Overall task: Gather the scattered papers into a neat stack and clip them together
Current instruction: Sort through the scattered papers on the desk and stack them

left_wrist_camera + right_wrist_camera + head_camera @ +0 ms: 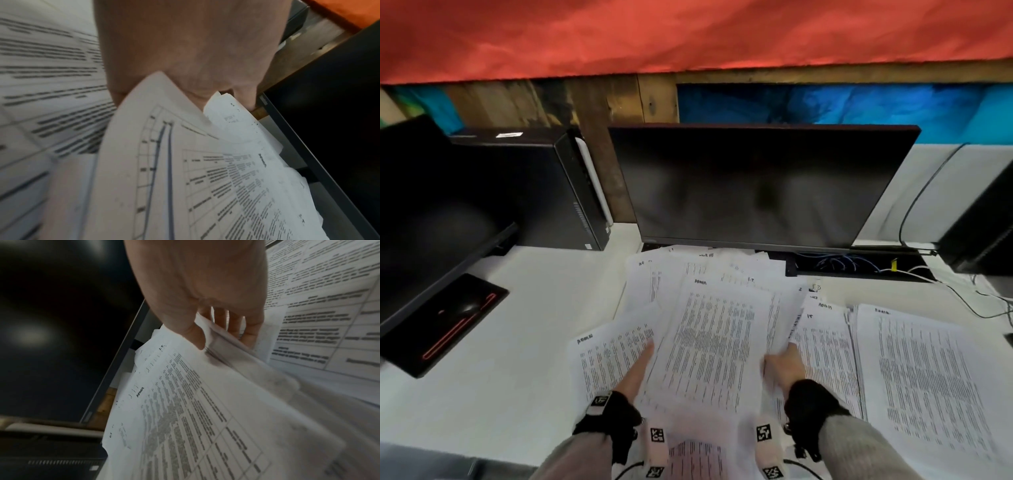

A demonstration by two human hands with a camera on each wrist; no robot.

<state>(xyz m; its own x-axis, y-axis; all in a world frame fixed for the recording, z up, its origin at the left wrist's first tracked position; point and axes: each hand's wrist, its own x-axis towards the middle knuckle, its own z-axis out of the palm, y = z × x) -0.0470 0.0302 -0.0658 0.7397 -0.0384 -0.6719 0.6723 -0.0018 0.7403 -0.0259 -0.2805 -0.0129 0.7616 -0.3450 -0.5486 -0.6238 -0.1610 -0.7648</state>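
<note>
We've got both hands on the papers (pixel 709 346): left hand (pixel 635 371) and right hand (pixel 786 368) fingers clamped on opposite edges, squaring them up.

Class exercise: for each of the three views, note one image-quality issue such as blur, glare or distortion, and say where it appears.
Head view: wide-angle bending bows the monitor edges. Left wrist view: the printed sheets at left smear with motion blur, and the left hand is soft. Right wrist view: pale reflections glare on the dark screen; papers below the right hand blur.
</note>
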